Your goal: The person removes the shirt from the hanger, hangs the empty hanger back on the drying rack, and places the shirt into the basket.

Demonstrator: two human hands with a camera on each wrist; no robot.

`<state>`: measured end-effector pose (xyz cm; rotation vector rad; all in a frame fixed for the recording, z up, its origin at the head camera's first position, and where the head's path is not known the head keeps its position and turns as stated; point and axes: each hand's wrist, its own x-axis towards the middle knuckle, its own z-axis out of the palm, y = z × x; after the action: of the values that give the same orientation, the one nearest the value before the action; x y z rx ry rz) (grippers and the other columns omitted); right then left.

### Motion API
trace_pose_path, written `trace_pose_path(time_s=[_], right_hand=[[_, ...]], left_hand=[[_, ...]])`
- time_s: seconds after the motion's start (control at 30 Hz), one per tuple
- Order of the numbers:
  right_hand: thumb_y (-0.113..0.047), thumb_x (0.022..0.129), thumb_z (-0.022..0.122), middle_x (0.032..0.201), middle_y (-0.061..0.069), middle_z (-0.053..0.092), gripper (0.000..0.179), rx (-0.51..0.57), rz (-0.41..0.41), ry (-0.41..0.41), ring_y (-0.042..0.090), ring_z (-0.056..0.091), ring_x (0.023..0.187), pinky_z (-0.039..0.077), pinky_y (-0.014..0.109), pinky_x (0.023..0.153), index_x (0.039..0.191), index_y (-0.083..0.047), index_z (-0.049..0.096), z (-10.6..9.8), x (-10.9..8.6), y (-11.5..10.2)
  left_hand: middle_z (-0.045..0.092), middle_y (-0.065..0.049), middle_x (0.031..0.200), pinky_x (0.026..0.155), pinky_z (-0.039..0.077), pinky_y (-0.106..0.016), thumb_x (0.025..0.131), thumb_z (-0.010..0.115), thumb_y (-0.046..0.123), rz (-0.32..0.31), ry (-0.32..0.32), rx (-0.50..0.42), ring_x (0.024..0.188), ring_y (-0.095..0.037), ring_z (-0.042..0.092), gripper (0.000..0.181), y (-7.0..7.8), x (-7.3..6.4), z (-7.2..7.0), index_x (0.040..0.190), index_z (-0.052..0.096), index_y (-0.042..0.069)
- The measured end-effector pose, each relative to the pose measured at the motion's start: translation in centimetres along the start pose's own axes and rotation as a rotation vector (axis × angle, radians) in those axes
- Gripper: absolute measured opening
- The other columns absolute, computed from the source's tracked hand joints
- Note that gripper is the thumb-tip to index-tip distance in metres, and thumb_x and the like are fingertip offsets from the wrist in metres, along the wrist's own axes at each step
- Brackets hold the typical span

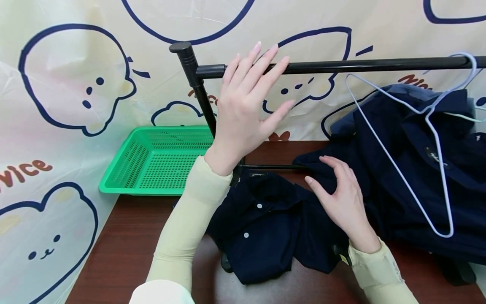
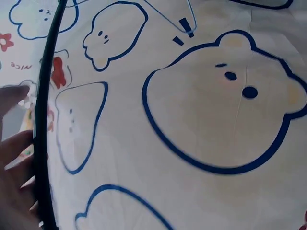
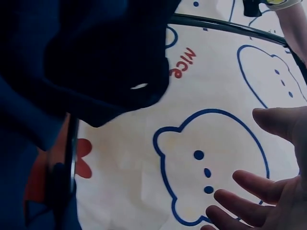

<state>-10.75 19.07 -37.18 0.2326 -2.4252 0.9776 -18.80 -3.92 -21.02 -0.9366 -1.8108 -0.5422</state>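
Note:
In the head view my left hand is raised at the left end of a black clothes rail, its fingers straight and spread. The left wrist view has those fingers beside the dark bar; whether they touch it I cannot tell. Lower down, my right hand is held out with fingers loosely bent, gripping nothing. A crumpled navy garment with white buttons lies on the table to its left. In the right wrist view the right hand is apart from dark blue cloth.
A pale lilac hanger hangs on the rail at the right, in front of more navy clothes. A green basket stands at the left on the brown table. Behind is a backdrop printed with cartoons.

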Motion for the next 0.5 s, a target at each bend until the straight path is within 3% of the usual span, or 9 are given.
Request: trace_pose_path(time_s=[0.1, 0.23, 0.3, 0.5], right_hand=[[-0.039, 0.081, 0.072, 0.133, 0.001, 0.049, 0.058, -0.010, 0.018, -0.030, 0.024, 0.042, 0.120, 0.033, 0.047, 0.093, 0.131, -0.016, 0.053, 0.3, -0.4, 0.4], [-0.044, 0.081, 0.070, 0.135, 0.003, 0.047, 0.063, -0.016, 0.044, -0.073, 0.026, 0.041, 0.122, 0.032, 0.049, 0.093, 0.133, -0.015, 0.051, 0.6, -0.7, 0.7], [-0.047, 0.081, 0.069, 0.137, 0.004, 0.045, 0.066, -0.023, 0.057, -0.101, 0.026, 0.040, 0.123, 0.032, 0.050, 0.094, 0.135, -0.015, 0.049, 0.7, -0.8, 0.8], [-0.057, 0.079, 0.066, 0.142, 0.007, 0.038, 0.077, -0.055, 0.097, -0.212, 0.029, 0.034, 0.128, 0.029, 0.053, 0.096, 0.139, -0.015, 0.043, 0.7, -1.1, 1.1]], left_hand=[[0.047, -0.013, 0.137, 0.109, 0.011, -0.042, 0.084, 0.067, 0.041, 0.012, -0.045, -0.051, 0.135, -0.021, 0.027, 0.058, 0.6, -0.4, -1.2, 0.128, 0.057, 0.005], [0.050, -0.018, 0.133, 0.108, 0.016, -0.046, 0.078, 0.075, 0.034, 0.045, -0.018, -0.174, 0.133, -0.022, 0.032, 0.057, 1.7, -1.7, -2.8, 0.123, 0.061, 0.002], [0.051, -0.018, 0.132, 0.107, 0.019, -0.048, 0.077, 0.075, 0.034, 0.052, -0.035, -0.212, 0.132, -0.024, 0.034, 0.058, 2.2, -2.8, -3.2, 0.122, 0.061, 0.002], [0.043, -0.010, 0.141, 0.107, 0.018, -0.049, 0.080, 0.070, 0.044, 0.006, -0.228, -0.218, 0.134, -0.025, 0.030, 0.062, 2.5, -7.0, -3.2, 0.129, 0.057, 0.009]])
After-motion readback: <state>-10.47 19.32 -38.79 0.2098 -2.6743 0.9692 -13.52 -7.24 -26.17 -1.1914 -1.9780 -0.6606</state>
